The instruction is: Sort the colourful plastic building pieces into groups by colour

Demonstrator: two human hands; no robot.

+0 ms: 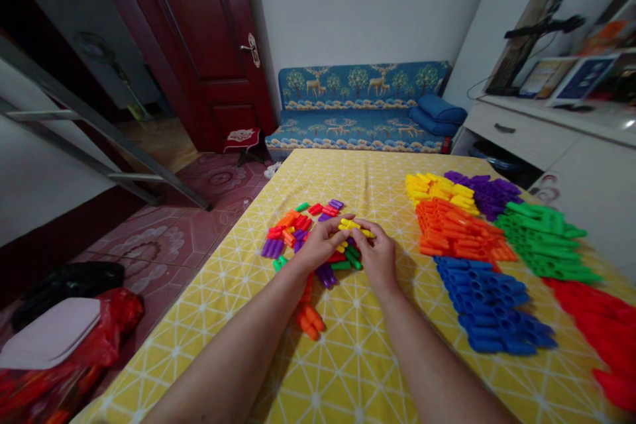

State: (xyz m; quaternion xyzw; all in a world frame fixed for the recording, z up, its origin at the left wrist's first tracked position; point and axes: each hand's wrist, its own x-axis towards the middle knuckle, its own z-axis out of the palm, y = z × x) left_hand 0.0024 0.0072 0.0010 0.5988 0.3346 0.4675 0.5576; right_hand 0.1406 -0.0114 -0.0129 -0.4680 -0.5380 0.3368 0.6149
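Note:
Both my hands meet over a mixed heap of small plastic pieces [298,232] on a table with a yellow patterned cloth [358,358]. My left hand [322,243] and my right hand [377,253] pinch yellow pieces [354,228] between their fingertips, just above the heap. Red, green and purple pieces lie right under the hands. A few orange pieces [310,321] lie apart, closer to me, beside my left forearm.
Sorted piles sit at the right: yellow [437,189], purple [489,193], orange [457,232], green [544,238], blue [491,301], red [603,331]. A blue sofa [358,109] and a dark red door [199,46] stand beyond the table. A white cabinet [556,139] is at right, bags [64,338] on the floor at left.

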